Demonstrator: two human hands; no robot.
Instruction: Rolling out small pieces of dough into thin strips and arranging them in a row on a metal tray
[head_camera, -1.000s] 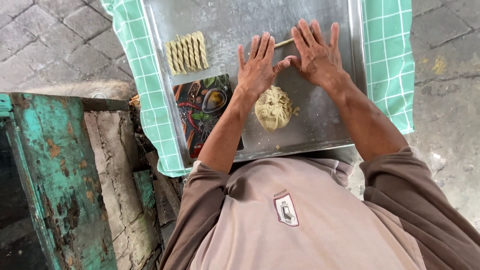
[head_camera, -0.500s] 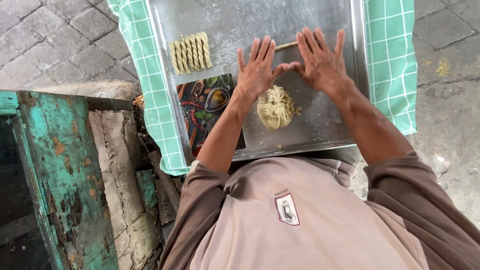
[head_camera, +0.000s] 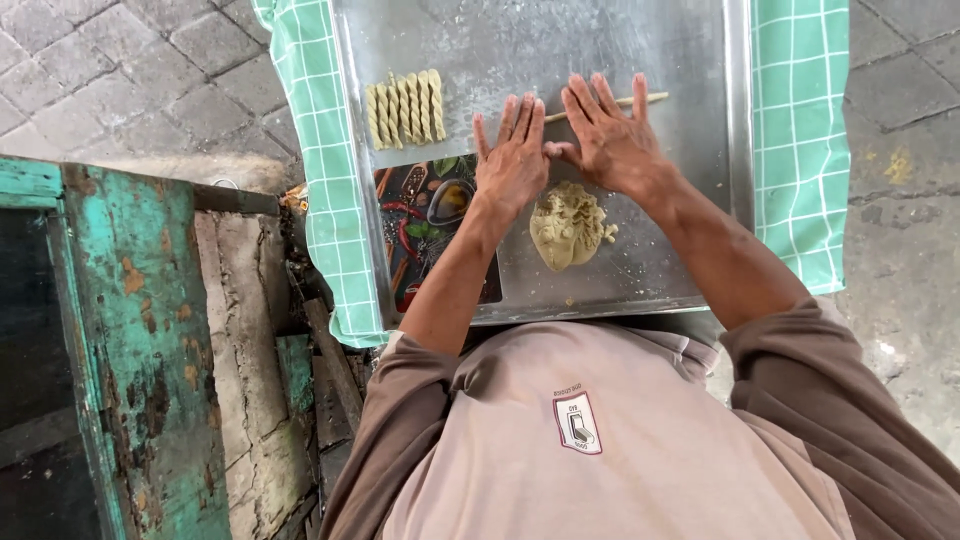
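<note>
A thin rope of pale dough (head_camera: 640, 100) lies on the metal tray (head_camera: 600, 40). Both palms press flat on it, fingers spread and pointing away from me. My left hand (head_camera: 512, 160) covers the rope's left part, and my right hand (head_camera: 610, 140) rests beside it, thumbs touching; only the rope's right end and a short bit between the hands show. Just below my hands sits a lump of yellowish dough (head_camera: 567, 224). Several twisted dough pieces (head_camera: 405, 107) lie in a row at the tray's upper left.
A dark printed mat with food pictures (head_camera: 430, 225) lies on the tray's left side. A green checked cloth (head_camera: 800, 130) lies under the tray. A worn turquoise wooden frame (head_camera: 130, 340) stands at my left, on paving stones (head_camera: 130, 70).
Both hands have slid a little back toward me over the dough rope, with the fingers still flat. The view has shifted slightly.
</note>
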